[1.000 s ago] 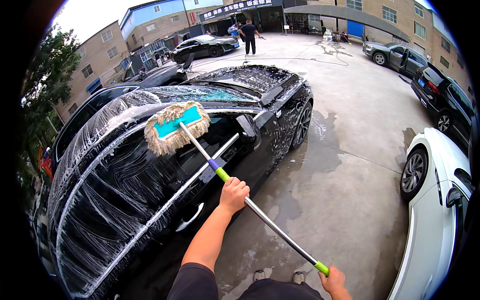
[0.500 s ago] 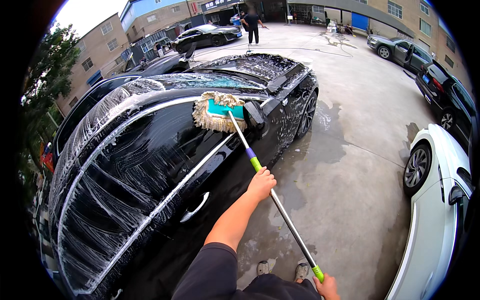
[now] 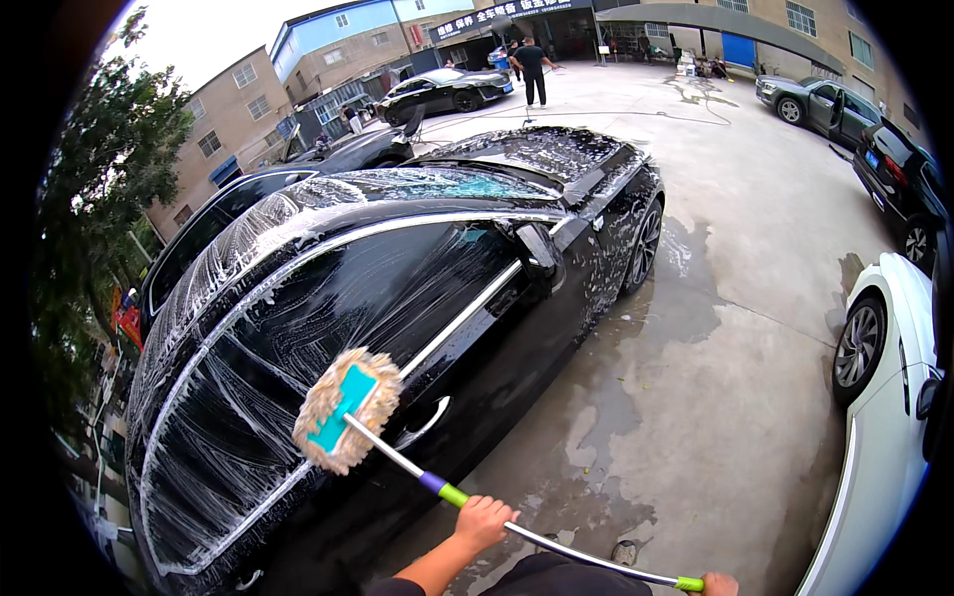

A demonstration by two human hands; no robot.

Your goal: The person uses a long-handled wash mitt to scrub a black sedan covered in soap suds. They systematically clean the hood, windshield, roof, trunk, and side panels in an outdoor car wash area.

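Observation:
A long-handled car wash mop (image 3: 343, 409), with a shaggy beige head on a teal plate, lies against the side windows of a black car (image 3: 497, 397) streaked with soap foam. Its head covers the lower window edge, just left of the door handle (image 3: 427, 421). My left hand (image 3: 484, 522) is wrapped round the pole below its purple and green collar. At the pole's green end grip, my right hand (image 3: 719, 584) is closed and partly cut off by the lower edge. The side mirror (image 3: 540, 250) stands out beyond the mop head.
A white car (image 3: 870, 437) stands to the right, with wet concrete (image 3: 636, 427) between the two cars. Farther off are a dark hatchback (image 3: 899, 179), a grey car (image 3: 820, 104) and another black car (image 3: 447, 91). A person (image 3: 533, 72) stands in the yard beyond the bonnet.
The mop head has moved from beside the mirror back along the windows toward me and left. Both hands have come lower, the right one also farther right, and the pole lies flatter.

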